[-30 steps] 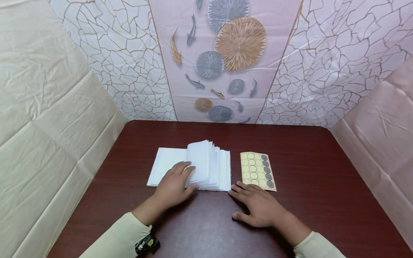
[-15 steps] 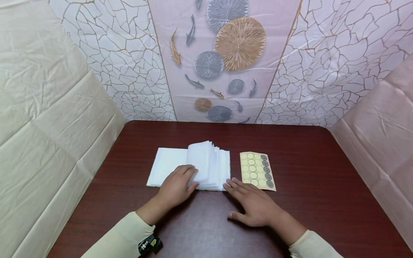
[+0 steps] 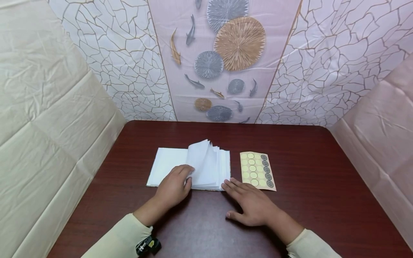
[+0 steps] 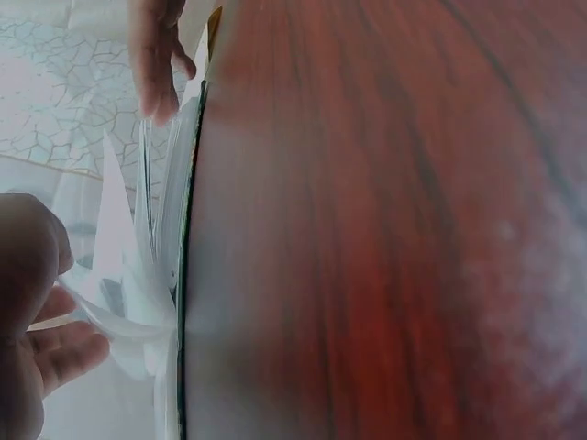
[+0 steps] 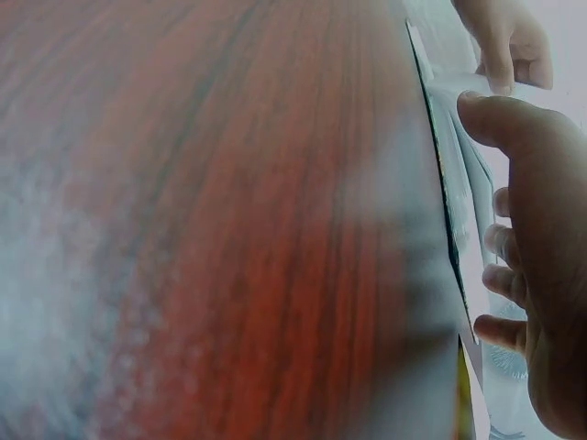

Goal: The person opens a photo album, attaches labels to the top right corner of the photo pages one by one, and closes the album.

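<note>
An open notebook (image 3: 170,161) with blank white pages lies on the table in the head view, several of its leaves standing partly raised. My left hand (image 3: 173,185) pinches a white page (image 3: 197,154) near its lower left edge between thumb and fingers. The left wrist view shows that page (image 4: 124,323) curving away from the fingers. Nearly straight, the fingers of my right hand (image 3: 253,203) rest on the notebook's lower right corner, its thumb spread out over the table. Just beyond the right hand lies a yellowish sheet of round stickers (image 3: 255,168), its lower edge close to the knuckles.
The dark red wooden table (image 3: 303,157) reaches back to a patterned cloth wall (image 3: 129,71). Pale cloth panels (image 3: 58,125) stand along both sides. A small black device (image 3: 148,245) is strapped at the left sleeve.
The left hand has drawn back slightly to the left, and the page in it now bends at a slant. The right hand has slid left, its fingertips onto the notebook's corner.
</note>
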The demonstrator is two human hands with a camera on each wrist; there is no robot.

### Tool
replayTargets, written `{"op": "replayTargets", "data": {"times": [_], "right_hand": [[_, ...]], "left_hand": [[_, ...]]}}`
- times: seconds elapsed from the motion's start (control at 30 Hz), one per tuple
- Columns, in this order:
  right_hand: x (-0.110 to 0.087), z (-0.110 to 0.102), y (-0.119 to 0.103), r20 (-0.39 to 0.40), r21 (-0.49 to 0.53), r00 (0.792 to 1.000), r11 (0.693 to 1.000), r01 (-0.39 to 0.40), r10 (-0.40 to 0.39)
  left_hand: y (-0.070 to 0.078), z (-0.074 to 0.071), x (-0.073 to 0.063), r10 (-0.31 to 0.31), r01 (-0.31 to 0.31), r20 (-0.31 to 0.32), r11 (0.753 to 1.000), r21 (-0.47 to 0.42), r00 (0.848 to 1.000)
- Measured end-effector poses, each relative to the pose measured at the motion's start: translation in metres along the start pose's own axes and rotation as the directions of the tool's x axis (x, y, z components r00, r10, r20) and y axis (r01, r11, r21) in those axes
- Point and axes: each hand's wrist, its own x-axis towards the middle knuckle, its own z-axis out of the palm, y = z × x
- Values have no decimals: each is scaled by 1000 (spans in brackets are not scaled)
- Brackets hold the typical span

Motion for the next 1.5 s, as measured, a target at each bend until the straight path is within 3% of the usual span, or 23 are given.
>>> {"op": "replayTargets", "data": {"times": [0.13, 0.33, 0.67, 1.0, 1.23, 1.5], "right_hand": [[2, 0, 0, -23, -5, 1000, 1000, 10, -10], [6, 0, -3, -46, -4, 998, 999, 35, -35], [12, 0, -8, 0, 6, 999, 999, 47, -47], [12, 5, -9, 33, 5, 999, 999, 37, -37], [14, 5, -10, 33, 0, 998, 999, 48, -48], [14, 5, -10, 62, 0, 998, 999, 32, -32]], "left_hand": [[-2, -3, -2, -8, 8, -31, 1000, -9, 999], [-5, -5, -4, -48, 47, -26, 999, -24, 999], [-8, -6, -9, -72, 67, -80, 996, -56, 994], [-13, -11, -13, -85, 86, -133, 996, 0, 987], [-17, -20, -18, -174, 188, -203, 981, 55, 964], [-27, -29, -20, -192, 221, -295, 973, 66, 936]]}}
